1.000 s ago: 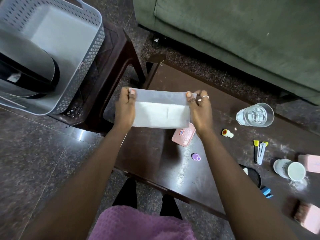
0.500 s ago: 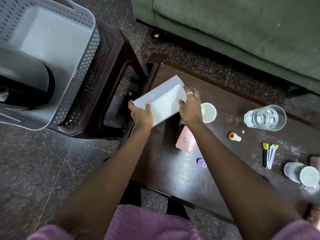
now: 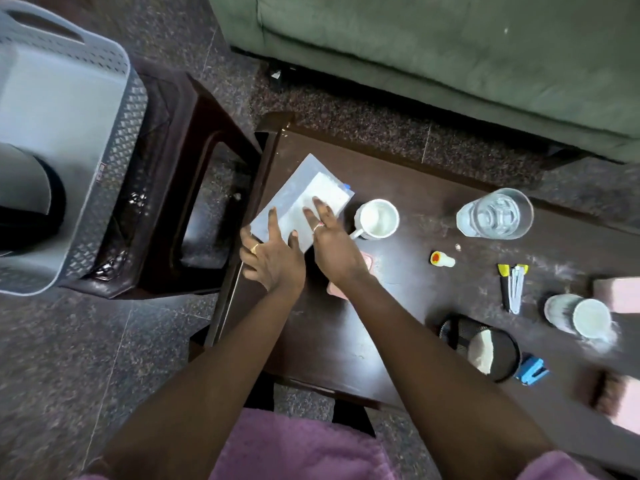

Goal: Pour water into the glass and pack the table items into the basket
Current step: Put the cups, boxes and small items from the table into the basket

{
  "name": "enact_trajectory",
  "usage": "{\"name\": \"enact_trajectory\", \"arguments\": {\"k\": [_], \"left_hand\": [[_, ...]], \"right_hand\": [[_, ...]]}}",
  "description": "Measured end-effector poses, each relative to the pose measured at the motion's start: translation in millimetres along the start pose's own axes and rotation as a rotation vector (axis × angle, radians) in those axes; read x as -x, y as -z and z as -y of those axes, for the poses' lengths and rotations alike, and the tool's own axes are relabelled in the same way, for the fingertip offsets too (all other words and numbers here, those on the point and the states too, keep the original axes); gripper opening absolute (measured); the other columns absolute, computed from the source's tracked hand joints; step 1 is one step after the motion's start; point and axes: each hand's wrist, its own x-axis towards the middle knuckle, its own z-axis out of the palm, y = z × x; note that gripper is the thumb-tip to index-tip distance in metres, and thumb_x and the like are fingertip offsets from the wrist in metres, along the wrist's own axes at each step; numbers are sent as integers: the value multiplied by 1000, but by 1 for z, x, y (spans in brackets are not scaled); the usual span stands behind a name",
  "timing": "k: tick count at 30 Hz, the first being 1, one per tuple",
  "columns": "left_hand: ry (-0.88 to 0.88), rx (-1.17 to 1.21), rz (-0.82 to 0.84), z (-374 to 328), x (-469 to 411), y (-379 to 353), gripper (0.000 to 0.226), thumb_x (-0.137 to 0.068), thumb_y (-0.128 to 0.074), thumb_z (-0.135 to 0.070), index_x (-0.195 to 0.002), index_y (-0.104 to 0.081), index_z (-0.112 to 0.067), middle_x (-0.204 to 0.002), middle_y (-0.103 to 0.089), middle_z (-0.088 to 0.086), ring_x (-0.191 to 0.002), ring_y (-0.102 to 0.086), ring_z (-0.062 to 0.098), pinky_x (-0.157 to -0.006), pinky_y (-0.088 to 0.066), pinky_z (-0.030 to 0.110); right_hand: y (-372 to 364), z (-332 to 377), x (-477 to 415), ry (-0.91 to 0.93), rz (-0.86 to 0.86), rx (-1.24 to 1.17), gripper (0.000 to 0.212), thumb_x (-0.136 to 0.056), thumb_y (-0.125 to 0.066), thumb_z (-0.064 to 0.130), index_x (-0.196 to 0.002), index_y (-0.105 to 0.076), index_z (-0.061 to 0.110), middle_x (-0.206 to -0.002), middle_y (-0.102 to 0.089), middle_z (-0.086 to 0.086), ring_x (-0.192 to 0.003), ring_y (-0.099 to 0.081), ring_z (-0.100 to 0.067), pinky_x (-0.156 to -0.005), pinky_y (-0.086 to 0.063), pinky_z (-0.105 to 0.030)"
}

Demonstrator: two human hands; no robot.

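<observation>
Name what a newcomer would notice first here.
Both hands, left hand and right hand, press flat on a white pouch at the left end of the table. A water-filled glass stands toward the far edge, and the grey basket sits on a stool to the left.

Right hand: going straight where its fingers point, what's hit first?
Right hand rests on the clear plastic bag of white powder; past it, apparently only bare dark wooden table. White ceramic mug sits aside.

Basket (image 3: 116, 174) cut by left edge, grey-black object (image 3: 29, 188) inside it too. Pink case (image 3: 335, 292) mostly hidden under right hand (image 3: 334, 247). Pink block (image 3: 620, 289) cropped at right edge; lower-right item (image 3: 611, 396) blurred.
</observation>
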Motion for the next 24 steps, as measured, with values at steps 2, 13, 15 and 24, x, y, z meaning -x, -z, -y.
{"name": "enact_trajectory", "arguments": {"k": [2,13,15,24], "left_hand": [[-128,39,-42,-12,15,1,54,-91,-51,-38,-137,-25,-50,-152,-15,6,-132,-23,35,-100,-26,54],[-705,16,114,-52,131,-30,41,-94,-44,-31,-130,-39,-51,-149,-25,2,-132,-23,34,-104,-23,55],[-770,3,164,-57,151,-43,39,-94,-43,-34,-129,-39,-51,-148,-24,0,-131,-21,32,-102,-23,54],[-812,-191,255,-61,198,-91,42,-94,-44,-37,-135,-34,-41,-149,-23,2,-131,-22,32,-101,-25,52]], "right_hand": [[7,1,16,52,-84,-21,52,-94,-38,0,-145,-28,8,-158,-14,-9,-146,-10,-22,-119,-14,-33],[51,-61,132,-445,-636,90,38,-85,-56,17,-123,-58,11,-126,-62,-8,-127,-47,-31,-102,-29,-57],[52,-75,155,-588,-644,93,44,-83,-63,22,-125,-55,16,-130,-58,-8,-126,-43,-36,-99,-26,-61],[50,-138,218,-1052,-84,-240,90,-66,-76,31,-135,-19,32,-144,-11,-8,-131,-16,-36,-93,-40,-61]]}}
